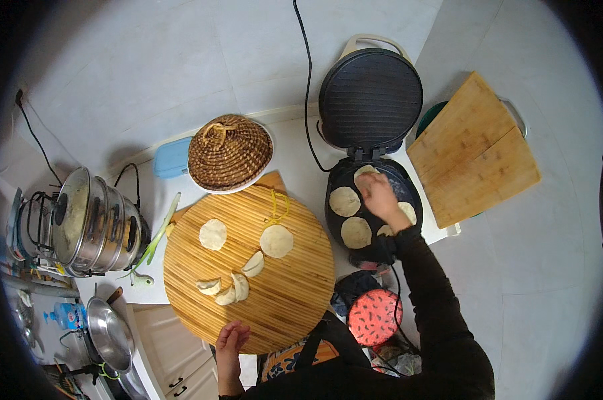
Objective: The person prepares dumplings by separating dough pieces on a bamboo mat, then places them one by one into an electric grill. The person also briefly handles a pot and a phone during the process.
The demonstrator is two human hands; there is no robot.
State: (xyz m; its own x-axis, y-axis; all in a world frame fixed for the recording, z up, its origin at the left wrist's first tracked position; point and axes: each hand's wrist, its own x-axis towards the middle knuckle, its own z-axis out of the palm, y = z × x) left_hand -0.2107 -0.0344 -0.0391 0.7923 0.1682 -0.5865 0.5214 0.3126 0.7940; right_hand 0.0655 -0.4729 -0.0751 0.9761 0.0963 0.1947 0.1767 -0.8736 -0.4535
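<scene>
Over the lower plate of an electric griddle (400, 186), my right hand (379, 195) reaches down with its fingers at the edge of a round flatbread (365, 170). Whether they grip it cannot be told. More flat dough rounds (356, 232) lie on the plate, two partly hidden by my hand and wrist. My left hand (233, 336) is at the near edge of a round slatted board (301, 280), fingers loosely curled, nothing seen in them. On the board are two dough rounds (277, 241) and several folded dumplings (241, 287).
The griddle's ridged lid (371, 97) stands raised against the wall. A woven dome cover (231, 155) and blue container (171, 158) sit behind the board. At left are a steamer pot (94, 225) and green onion (161, 232). A wooden cutting board (474, 155) leans right; a red patterned stool (375, 317) stands below.
</scene>
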